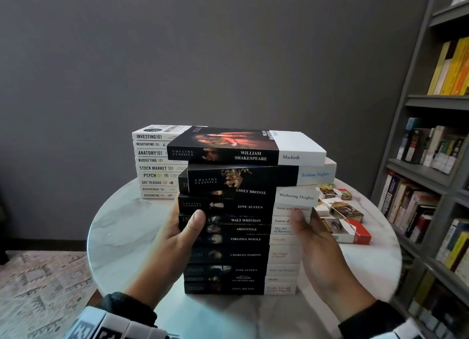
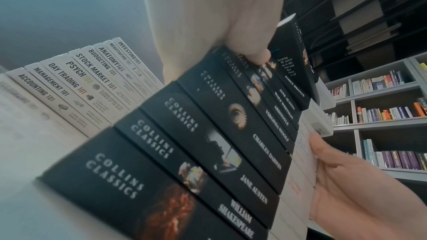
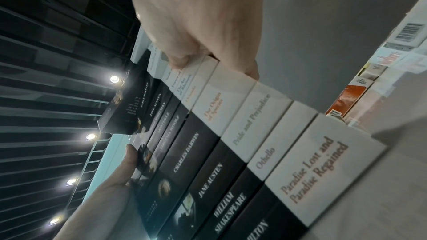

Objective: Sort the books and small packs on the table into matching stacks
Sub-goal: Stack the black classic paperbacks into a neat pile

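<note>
A tall stack of black-and-white Collins Classics books (image 1: 243,239) stands at the middle of the round marble table (image 1: 121,237). Its top two, Macbeth (image 1: 241,146) and Arabian Nights (image 1: 253,179), lie skewed and overhang. My left hand (image 1: 185,227) grips the stack's left end about halfway up, thumb on the spines. At the same height my right hand (image 1: 309,234) grips the right end, thumb on the white title panels. Both wrist views show the spines (image 2: 208,134) (image 3: 231,134) close up. A white "101" stack (image 1: 154,166) stands behind on the left. Small packs (image 1: 342,209) lie on the right.
A red-and-white pack (image 1: 355,233) lies nearest my right hand, close to the table's right edge. A grey bookshelf (image 1: 431,186) full of books runs along the right. A patterned rug (image 1: 38,288) covers the floor at lower left. A grey wall is behind.
</note>
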Available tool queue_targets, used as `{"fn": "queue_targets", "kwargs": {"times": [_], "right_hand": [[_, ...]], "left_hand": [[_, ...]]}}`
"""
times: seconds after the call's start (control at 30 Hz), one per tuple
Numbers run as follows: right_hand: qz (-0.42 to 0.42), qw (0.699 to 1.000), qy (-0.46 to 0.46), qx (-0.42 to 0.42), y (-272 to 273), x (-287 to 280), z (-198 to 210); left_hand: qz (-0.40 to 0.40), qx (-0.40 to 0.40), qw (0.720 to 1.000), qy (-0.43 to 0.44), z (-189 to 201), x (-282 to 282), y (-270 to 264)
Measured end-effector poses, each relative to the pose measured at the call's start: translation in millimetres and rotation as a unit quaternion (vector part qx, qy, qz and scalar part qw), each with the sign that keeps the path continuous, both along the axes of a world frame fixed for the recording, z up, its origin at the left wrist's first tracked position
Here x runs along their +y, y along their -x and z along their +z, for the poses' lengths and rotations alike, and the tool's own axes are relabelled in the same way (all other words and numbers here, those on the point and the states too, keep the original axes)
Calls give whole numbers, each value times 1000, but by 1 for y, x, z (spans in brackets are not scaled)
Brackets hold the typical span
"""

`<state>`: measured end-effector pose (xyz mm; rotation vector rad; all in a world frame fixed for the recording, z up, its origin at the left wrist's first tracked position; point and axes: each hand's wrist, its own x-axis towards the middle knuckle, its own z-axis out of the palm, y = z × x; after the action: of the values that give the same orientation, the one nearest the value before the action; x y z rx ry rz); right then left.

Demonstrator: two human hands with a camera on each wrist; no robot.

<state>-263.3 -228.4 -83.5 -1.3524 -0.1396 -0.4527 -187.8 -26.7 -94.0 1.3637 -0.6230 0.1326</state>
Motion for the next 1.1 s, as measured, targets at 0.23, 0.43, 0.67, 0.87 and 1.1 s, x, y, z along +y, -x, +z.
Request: {"fn": "queue_targets", "kwargs": {"times": [0.23, 0.43, 0.67, 0.87, 1.1], "right_hand": [[25, 1000, -1, 5, 0, -5, 5], [-11, 996, 76, 37, -8, -10, 8], [-10, 996, 86, 30, -8, -9, 7], [-9, 998, 58, 16, -8, -6, 7], [-25, 998, 62, 15, -9, -7, 4]], "left_hand": [[-8, -3, 1000, -7, 3, 1, 0], [-39, -23, 999, -21, 22, 3, -7], [-44, -25, 999, -8, 17, 3, -6], [-22, -30, 999, 10, 13, -2, -5], [2, -35, 999, 19, 8, -4, -4]]}}
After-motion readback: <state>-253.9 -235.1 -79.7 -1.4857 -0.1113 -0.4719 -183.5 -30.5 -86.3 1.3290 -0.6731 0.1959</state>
